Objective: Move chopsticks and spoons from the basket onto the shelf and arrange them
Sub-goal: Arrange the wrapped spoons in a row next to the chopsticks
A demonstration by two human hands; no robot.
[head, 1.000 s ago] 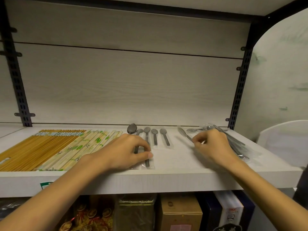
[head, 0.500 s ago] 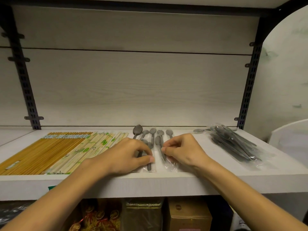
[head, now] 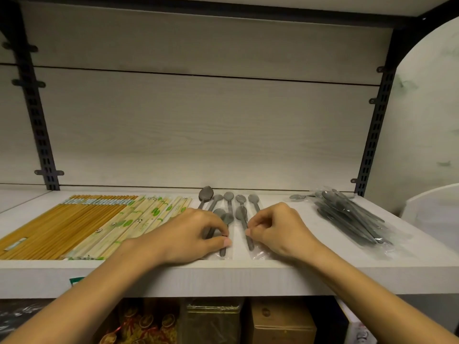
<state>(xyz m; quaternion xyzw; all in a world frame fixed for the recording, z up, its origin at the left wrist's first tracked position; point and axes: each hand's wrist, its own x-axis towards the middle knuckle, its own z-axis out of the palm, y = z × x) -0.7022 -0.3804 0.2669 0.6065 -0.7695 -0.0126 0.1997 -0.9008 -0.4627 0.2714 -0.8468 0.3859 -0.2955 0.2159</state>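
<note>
left grip: your left hand [head: 188, 234] lay curled over a wrapped spoon [head: 224, 232], thumb pressing its handle, centre frame.
right grip: your right hand [head: 275, 229] pinched the next spoon [head: 244, 228] mid-handle.
axis: both ran front-to-back, bowls away from you.
spare pile [head: 347, 219]: right of frame, nearer your right hand.
materials: grey metal in slick clear sleeves; chopsticks [head: 82, 224] wood, left on shelf [head: 298, 269].

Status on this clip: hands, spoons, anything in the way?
Left hand pinching a wrapped grey spoon. Right hand pinching the neighbouring wrapped grey spoon. Loose pile of bagged spoons waits at right. Nothing in the way.
</note>
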